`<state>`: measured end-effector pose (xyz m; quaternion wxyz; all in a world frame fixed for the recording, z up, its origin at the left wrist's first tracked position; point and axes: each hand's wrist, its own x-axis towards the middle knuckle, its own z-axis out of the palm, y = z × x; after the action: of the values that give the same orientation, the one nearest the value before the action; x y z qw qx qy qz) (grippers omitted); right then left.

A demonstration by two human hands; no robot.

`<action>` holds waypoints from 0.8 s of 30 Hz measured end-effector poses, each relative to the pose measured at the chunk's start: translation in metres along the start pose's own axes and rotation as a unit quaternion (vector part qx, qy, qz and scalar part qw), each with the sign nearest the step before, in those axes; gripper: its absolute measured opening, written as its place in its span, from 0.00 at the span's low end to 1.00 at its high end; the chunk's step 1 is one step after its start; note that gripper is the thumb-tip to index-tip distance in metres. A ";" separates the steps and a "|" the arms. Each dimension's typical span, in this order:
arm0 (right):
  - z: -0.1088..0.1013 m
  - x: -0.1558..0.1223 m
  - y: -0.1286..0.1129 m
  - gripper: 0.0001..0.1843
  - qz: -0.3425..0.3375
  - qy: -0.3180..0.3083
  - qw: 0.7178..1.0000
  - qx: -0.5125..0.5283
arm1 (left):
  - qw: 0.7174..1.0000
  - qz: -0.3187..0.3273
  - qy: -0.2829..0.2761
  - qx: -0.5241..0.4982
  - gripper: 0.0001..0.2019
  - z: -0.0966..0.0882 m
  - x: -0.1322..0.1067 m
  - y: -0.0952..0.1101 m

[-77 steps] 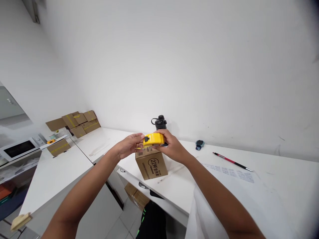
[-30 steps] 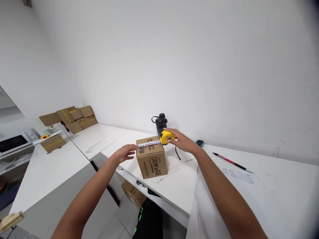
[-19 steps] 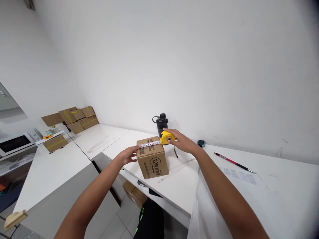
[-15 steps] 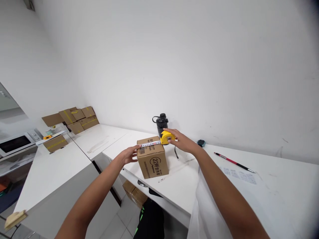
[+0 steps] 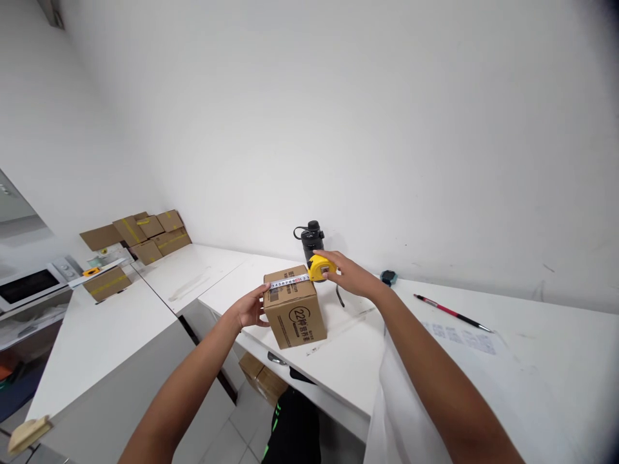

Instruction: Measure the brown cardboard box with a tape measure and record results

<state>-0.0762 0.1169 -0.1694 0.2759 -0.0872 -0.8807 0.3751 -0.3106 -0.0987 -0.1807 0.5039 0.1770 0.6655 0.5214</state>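
The brown box [image 5: 294,308] sits on the white surface [image 5: 348,361], near its front edge. The right hand [image 5: 351,275] has its grip closed around the yellow tape measure [image 5: 321,267] at the box's far right corner. The white tape [image 5: 289,281] runs left along the top of the box. The left hand [image 5: 250,309] rests on the box's left side, and its grip pins the tape's end at the top left corner. A black bottle [image 5: 311,238] stands just behind. A pen [image 5: 452,312] lies far off to the right.

The cardboard box [image 5: 294,316] front shows a circled 22.
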 end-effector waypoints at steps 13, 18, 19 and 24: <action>0.000 0.000 0.001 0.31 -0.006 0.003 1.000 -0.007 | 1.000 0.011 -0.019 0.009 0.27 0.001 0.000 -0.002; 0.000 -0.001 0.001 0.31 -0.005 0.005 1.000 -0.013 | 1.000 0.015 -0.025 0.010 0.28 -0.001 0.002 -0.002; 0.000 -0.001 0.001 0.31 -0.004 0.005 1.000 -0.014 | 0.999 0.016 -0.026 0.011 0.28 -0.001 0.003 -0.003; 0.000 -0.001 0.000 0.31 0.003 0.002 1.000 -0.015 | 0.999 0.017 -0.031 0.007 0.27 -0.003 0.005 -0.004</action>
<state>-0.0751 0.1169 -0.1697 0.2755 -0.0949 -0.8854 0.3621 -0.3137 -0.0979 -0.1868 0.5138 0.2081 0.6501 0.5197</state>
